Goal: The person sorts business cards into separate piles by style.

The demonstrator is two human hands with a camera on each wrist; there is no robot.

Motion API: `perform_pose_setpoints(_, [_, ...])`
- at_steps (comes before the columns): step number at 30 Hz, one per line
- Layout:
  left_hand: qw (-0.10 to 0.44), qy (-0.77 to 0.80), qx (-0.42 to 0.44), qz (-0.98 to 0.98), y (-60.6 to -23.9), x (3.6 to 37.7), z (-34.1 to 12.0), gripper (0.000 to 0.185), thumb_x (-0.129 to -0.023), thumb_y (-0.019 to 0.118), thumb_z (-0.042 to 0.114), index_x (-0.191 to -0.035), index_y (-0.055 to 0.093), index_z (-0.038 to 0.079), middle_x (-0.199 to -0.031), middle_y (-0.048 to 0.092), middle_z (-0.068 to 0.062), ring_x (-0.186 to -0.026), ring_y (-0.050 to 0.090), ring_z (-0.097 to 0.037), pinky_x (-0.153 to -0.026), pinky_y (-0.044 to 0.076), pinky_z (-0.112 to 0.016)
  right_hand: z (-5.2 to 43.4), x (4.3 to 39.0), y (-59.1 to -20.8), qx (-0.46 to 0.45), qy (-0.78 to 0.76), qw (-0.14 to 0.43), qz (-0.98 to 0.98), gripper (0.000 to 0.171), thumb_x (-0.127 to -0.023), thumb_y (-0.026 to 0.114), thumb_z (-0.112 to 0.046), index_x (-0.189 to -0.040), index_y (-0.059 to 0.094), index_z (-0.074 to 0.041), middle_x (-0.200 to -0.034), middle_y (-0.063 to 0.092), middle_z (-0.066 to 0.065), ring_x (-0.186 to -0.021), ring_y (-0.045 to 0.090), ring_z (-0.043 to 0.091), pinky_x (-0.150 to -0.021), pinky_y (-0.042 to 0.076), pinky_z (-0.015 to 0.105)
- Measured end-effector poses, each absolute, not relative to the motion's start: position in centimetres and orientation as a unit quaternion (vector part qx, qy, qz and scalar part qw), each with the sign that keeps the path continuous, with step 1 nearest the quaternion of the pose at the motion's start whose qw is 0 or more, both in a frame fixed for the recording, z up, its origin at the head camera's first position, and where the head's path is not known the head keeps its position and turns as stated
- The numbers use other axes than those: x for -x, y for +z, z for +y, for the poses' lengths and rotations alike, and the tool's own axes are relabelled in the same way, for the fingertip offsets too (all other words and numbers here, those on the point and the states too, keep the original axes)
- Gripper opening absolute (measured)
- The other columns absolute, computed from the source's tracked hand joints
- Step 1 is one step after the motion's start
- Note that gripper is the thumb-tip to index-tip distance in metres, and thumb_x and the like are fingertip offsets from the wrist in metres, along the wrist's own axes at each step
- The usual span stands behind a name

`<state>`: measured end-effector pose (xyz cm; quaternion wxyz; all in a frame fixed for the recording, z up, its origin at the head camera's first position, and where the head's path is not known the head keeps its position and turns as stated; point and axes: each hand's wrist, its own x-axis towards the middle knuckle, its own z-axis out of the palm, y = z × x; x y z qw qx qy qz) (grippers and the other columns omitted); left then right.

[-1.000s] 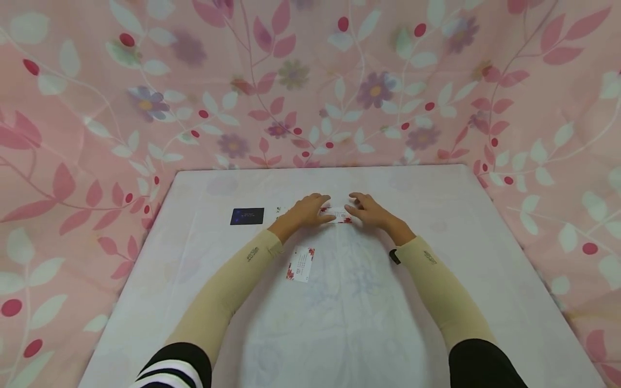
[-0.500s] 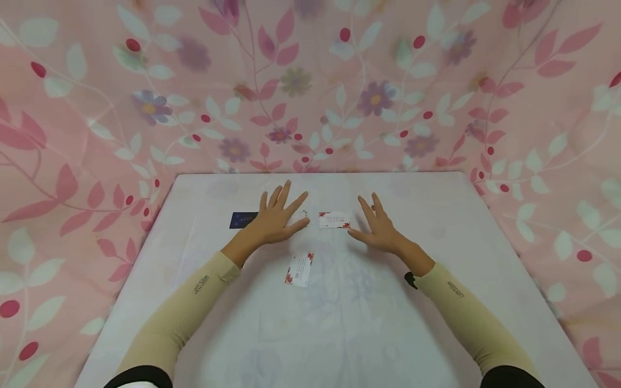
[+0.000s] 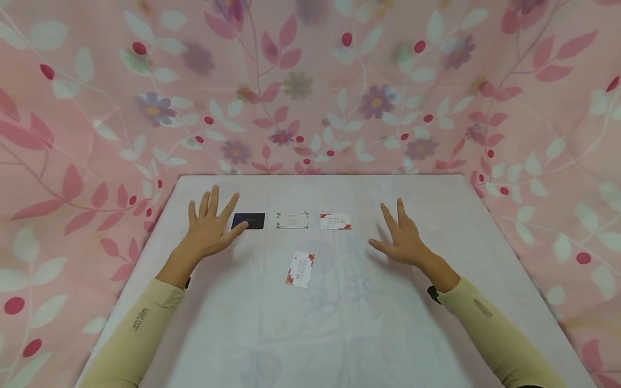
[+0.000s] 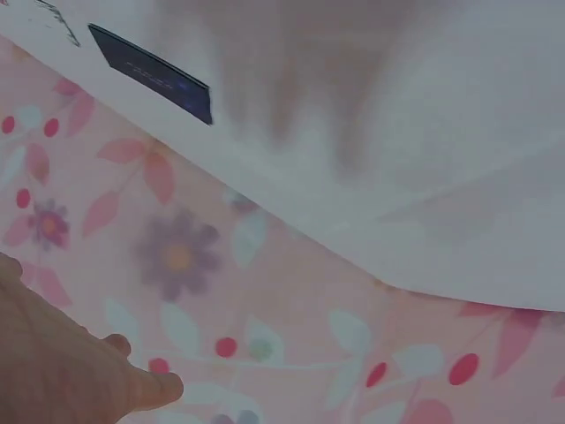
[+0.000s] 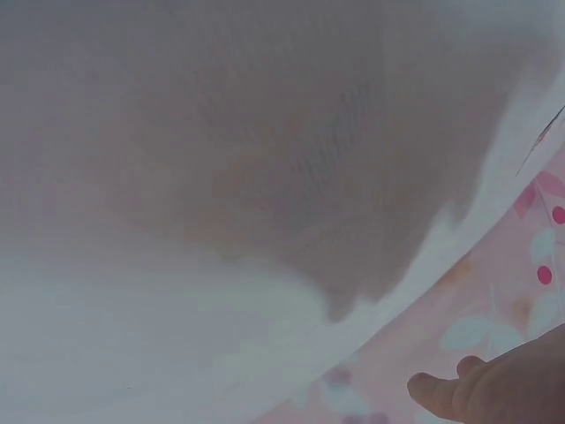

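Three cards lie in a row across the far part of the table: a dark blue-black card (image 3: 252,221), a white card with green leafy corners (image 3: 292,220), and a white card with red floral corners (image 3: 335,221). Nearer, a second red-cornered white card (image 3: 300,269) lies at a slant, its long side pointing away from me. My left hand (image 3: 207,226), fingers spread, is above the table left of the dark card, its thumb overlapping that card in the head view. To the right of the row is my right hand (image 3: 402,237), fingers extended and holding nothing.
A white cloth (image 3: 330,345) covers the table. Pink floral fabric (image 3: 310,86) hangs behind it and along both sides. In the left wrist view the dark card (image 4: 152,72) lies near the table's far edge.
Both hands have drawn apart, the left moving left past the green-cornered and dark cards, the right moving right away from the red-cornered card. The row of cards is now uncovered.
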<state>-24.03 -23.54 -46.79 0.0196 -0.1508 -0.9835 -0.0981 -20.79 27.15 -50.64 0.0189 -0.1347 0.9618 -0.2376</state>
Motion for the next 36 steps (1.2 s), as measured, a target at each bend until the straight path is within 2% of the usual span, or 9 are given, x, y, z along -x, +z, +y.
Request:
perform_pose_setpoints(6, [0.010,-0.096,0.106,-0.990,-47.6,23.1,-27.2,0.083,-0.094,0.033,0.073,-0.160,0.003,0.032,-0.162,-0.024,-0.018,-0.149,-0.008,-0.049,-0.108,-0.013,-0.075,27.8,19.6,-51.2,0.125,-0.217,0.014,0.968,0.101,-0.089,0.059,-0.062,-0.160,-0.002,-0.024,-0.161,-0.026,0.019,-0.148,0.006,0.052,-0.112,0.006,0.072])
perform_pose_setpoints(14, [-0.006,-0.081,0.074,-0.994,-48.4,22.4,-30.0,0.092,-0.090,0.035,0.078,-0.160,-0.001,0.031,-0.161,-0.026,-0.021,-0.147,-0.011,-0.053,-0.104,-0.010,-0.079,28.5,19.4,-51.5,0.130,-0.220,0.000,0.967,0.100,-0.090,0.061,-0.056,-0.160,-0.002,-0.024,-0.161,-0.025,0.021,-0.148,0.006,0.053,-0.111,0.007,0.073])
perform_pose_setpoints(20, [0.000,-0.074,0.063,-0.995,-48.3,22.0,-30.5,0.096,-0.088,0.037,0.079,-0.159,-0.005,0.030,-0.160,-0.024,-0.024,-0.146,-0.014,-0.055,-0.102,-0.008,-0.082,28.5,19.3,-52.0,0.148,-0.239,-0.006,0.960,0.099,-0.091,0.064,-0.048,-0.160,0.000,-0.021,-0.161,-0.026,0.021,-0.143,0.009,0.061,-0.105,0.015,0.078])
perform_pose_setpoints(24, [-0.004,-0.085,0.068,-0.994,-48.7,21.2,-29.5,0.103,-0.086,0.041,0.081,-0.159,-0.010,0.028,-0.160,-0.025,-0.023,-0.146,-0.015,-0.054,-0.102,-0.010,-0.081,27.8,19.1,-52.2,0.166,-0.236,0.002,0.957,0.100,-0.089,0.067,-0.048,-0.161,0.002,-0.020,-0.162,-0.017,0.025,-0.142,0.014,0.061,-0.103,0.020,0.080])
perform_pose_setpoints(29, [-0.004,-0.080,0.083,-0.993,-49.5,19.4,-26.5,0.111,-0.083,0.045,0.082,-0.159,-0.008,0.020,-0.163,-0.012,-0.027,-0.148,-0.005,-0.053,-0.105,-0.007,-0.079,26.5,18.7,-52.2,0.198,-0.232,0.025,0.952,0.099,-0.087,0.071,-0.047,-0.160,0.012,-0.018,-0.163,-0.001,0.027,-0.143,0.021,0.055,-0.104,0.025,0.077])
perform_pose_setpoints(34, [0.004,-0.094,0.132,-0.987,-49.4,17.7,-21.9,0.114,-0.080,0.053,0.080,-0.160,0.008,0.012,-0.162,0.009,-0.028,-0.147,0.013,-0.049,-0.110,0.003,-0.075,24.1,18.7,-51.5,0.255,-0.221,0.028,0.941,0.085,-0.087,0.075,-0.032,-0.154,0.029,-0.009,-0.157,0.026,0.027,-0.141,0.032,0.049,-0.107,0.035,0.065])
perform_pose_setpoints(36, [0.008,-0.103,0.157,-0.982,-49.4,17.1,-20.3,0.112,-0.080,0.054,0.080,-0.159,0.015,0.010,-0.161,0.018,-0.027,-0.146,0.021,-0.048,-0.111,0.009,-0.073,22.8,18.9,-51.1,0.271,-0.213,0.039,0.938,0.080,-0.087,0.075,-0.029,-0.153,0.033,-0.010,-0.155,0.032,0.023,-0.141,0.035,0.045,-0.108,0.037,0.060])
